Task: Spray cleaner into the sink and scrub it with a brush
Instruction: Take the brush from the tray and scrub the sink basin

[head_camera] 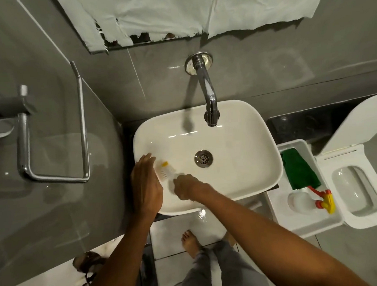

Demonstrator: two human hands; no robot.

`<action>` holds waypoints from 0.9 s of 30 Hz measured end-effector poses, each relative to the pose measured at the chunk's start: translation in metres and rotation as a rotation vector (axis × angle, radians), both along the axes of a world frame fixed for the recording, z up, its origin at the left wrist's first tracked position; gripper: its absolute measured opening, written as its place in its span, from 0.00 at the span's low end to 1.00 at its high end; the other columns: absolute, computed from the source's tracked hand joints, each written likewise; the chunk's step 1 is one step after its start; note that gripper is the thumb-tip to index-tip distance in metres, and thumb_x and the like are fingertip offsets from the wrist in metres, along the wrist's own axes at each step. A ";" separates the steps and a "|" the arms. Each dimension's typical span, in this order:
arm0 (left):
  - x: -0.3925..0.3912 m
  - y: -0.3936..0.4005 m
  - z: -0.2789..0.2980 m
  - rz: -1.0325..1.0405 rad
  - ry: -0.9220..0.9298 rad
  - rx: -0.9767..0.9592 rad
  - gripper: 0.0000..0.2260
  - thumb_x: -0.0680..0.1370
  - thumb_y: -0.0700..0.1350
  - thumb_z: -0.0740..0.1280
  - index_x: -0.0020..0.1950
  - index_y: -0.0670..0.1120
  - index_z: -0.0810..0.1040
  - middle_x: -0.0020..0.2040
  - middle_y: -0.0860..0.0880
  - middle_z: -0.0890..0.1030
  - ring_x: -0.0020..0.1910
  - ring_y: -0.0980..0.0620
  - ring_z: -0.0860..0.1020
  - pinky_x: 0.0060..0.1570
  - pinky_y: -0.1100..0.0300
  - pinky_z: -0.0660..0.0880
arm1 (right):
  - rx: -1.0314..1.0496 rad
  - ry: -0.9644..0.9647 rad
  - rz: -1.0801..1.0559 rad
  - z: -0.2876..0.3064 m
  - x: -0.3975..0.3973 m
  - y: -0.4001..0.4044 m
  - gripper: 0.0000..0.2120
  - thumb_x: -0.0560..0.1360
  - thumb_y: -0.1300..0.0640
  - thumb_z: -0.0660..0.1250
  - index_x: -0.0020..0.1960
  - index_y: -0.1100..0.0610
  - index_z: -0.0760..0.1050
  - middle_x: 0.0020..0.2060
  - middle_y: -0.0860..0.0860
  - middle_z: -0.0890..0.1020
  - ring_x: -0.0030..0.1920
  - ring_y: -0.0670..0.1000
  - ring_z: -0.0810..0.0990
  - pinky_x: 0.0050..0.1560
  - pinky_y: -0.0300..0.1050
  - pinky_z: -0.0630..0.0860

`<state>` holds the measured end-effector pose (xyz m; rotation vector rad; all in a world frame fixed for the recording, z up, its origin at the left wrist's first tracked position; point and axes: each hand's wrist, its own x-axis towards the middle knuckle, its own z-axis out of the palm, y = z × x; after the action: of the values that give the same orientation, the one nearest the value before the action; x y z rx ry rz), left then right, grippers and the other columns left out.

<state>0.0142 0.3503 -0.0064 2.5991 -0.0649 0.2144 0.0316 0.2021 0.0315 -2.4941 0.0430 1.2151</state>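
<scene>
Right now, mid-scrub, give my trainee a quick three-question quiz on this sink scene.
1. True or false: the right hand holds the white brush with the yellow tip inside the white ceramic sink.
2. Where does the flat left hand rest? A) on the chrome wall faucet B) on the sink's left rim C) on the round metal drain
3. Fill in: the green cloth lies in the white plastic ____ to the right of the sink.

Key: 1 true; 2 B; 3 tray.
</scene>
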 end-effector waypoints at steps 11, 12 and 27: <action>0.001 0.000 -0.006 0.019 0.026 0.038 0.15 0.85 0.36 0.61 0.70 0.38 0.77 0.71 0.39 0.80 0.71 0.37 0.79 0.73 0.40 0.74 | -0.206 0.061 -0.226 0.004 -0.003 -0.109 0.20 0.83 0.57 0.60 0.73 0.64 0.73 0.66 0.61 0.81 0.54 0.60 0.85 0.40 0.47 0.84; 0.002 0.000 -0.007 0.019 0.030 0.036 0.15 0.85 0.36 0.61 0.70 0.38 0.77 0.71 0.39 0.80 0.71 0.36 0.79 0.73 0.40 0.74 | -0.201 0.082 -0.180 -0.001 -0.011 -0.092 0.21 0.83 0.57 0.61 0.74 0.63 0.73 0.68 0.60 0.81 0.59 0.60 0.84 0.50 0.50 0.85; 0.002 0.003 -0.011 0.010 -0.022 -0.001 0.15 0.84 0.36 0.60 0.70 0.39 0.77 0.70 0.40 0.81 0.70 0.37 0.79 0.72 0.40 0.75 | -0.366 0.150 -0.251 0.031 0.022 -0.159 0.19 0.82 0.57 0.60 0.70 0.63 0.76 0.51 0.58 0.83 0.51 0.58 0.85 0.52 0.46 0.82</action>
<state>0.0158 0.3530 -0.0170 2.5963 -0.0591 0.2472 0.0535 0.0431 0.0628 -2.5844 0.6509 1.3817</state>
